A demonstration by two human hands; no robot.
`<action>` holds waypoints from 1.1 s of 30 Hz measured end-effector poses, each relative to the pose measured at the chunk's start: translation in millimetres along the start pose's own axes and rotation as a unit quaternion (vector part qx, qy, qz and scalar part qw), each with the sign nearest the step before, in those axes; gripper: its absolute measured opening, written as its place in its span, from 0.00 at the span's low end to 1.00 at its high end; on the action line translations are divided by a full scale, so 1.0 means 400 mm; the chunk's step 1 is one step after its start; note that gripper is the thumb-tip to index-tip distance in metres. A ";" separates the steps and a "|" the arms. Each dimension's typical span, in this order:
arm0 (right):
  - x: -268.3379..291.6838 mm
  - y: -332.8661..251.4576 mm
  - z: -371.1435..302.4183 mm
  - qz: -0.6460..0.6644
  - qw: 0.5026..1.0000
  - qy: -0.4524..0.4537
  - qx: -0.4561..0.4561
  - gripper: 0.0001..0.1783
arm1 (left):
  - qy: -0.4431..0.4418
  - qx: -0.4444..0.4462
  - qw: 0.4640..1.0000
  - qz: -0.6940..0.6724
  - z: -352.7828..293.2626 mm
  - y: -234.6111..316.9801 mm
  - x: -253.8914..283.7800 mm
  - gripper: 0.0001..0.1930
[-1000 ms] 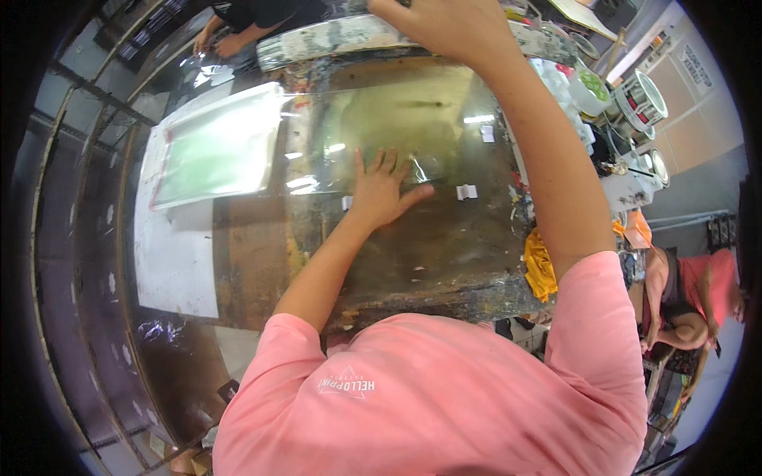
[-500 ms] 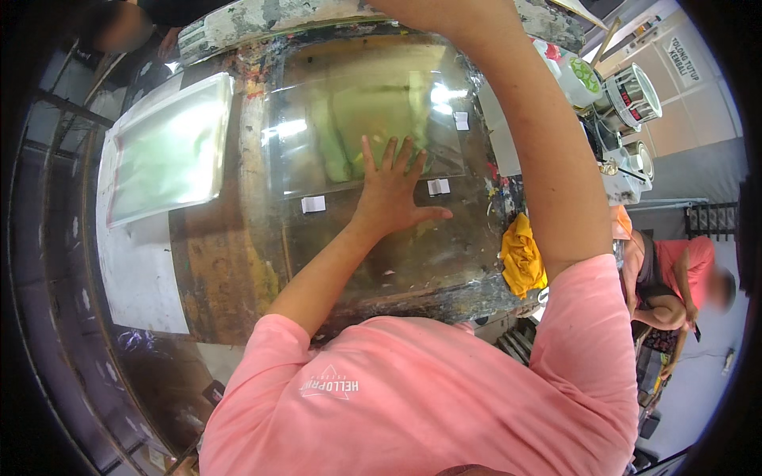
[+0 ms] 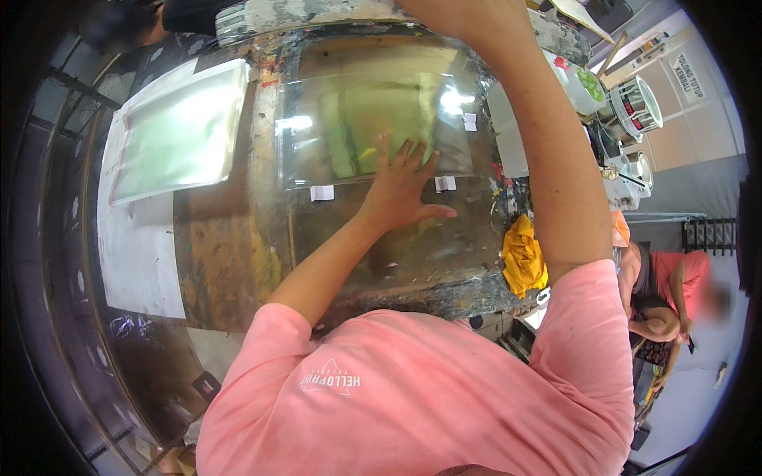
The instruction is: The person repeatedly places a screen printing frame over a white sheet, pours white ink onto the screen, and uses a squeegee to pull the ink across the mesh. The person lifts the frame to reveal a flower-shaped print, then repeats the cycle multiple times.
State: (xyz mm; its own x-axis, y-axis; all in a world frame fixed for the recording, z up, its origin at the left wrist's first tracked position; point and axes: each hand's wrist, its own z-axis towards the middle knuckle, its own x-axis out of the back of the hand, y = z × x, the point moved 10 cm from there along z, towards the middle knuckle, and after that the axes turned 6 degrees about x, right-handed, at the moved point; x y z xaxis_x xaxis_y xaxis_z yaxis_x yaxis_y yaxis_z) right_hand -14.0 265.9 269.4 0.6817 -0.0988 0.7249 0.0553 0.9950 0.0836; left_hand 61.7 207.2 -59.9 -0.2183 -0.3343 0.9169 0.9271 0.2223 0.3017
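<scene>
So, the left hand (image 3: 397,190) is palm down with its fingers (image 3: 383,147) splayed wide and nothing gripped, and they look to be resting on the near part of a clear sheet (image 3: 365,119), with most of that sheet stretching out past the fingertips and its near edge running under the hand. The thumb pokes out to the right, over the brown tabletop (image 3: 230,262) just nearer than that edge. One small white tab (image 3: 322,193) sits left of the fingers, a second white tab (image 3: 446,184) is just to their right above the thumb, and a third white tab (image 3: 470,121) is farther off on the right by the sheet's side. The right hand (image 3: 448,14) is way beyond those fingertips and cut off by the top edge, so I honestly can't tell what its fingers are doing. Well to the left of the spread fingers there's a stack of clear sheets (image 3: 182,131), partly on white paper (image 3: 139,262). Off to their right and nearer the body is a crumpled yellow cloth (image 3: 524,258), and farther out on the right, past the forearm, there's a white can (image 3: 635,107) and a tub with a green top (image 3: 589,83)
</scene>
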 end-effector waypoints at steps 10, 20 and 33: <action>0.023 -0.017 -0.025 0.005 0.999 0.034 -0.037 0.26 | 0.119 0.153 0.968 -0.157 -0.053 -0.129 0.181 0.49; -0.174 -0.117 -0.348 0.087 0.976 -0.193 0.044 0.25 | 0.159 0.367 0.844 -0.357 -0.232 -0.341 0.438 0.49; -0.344 -0.196 -0.629 0.149 0.958 -0.244 -0.021 0.19 | 0.116 0.343 0.932 -0.014 -0.358 -0.371 0.229 0.54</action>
State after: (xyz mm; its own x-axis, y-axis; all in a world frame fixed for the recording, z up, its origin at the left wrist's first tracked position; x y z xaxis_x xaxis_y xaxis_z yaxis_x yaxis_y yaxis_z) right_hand 71.4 205.9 -8.9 0.2498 0.2031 0.9468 -0.0512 0.9792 -0.1966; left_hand -52.3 12.5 -57.9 -0.0936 -0.5204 0.8488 0.4907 0.7177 0.4941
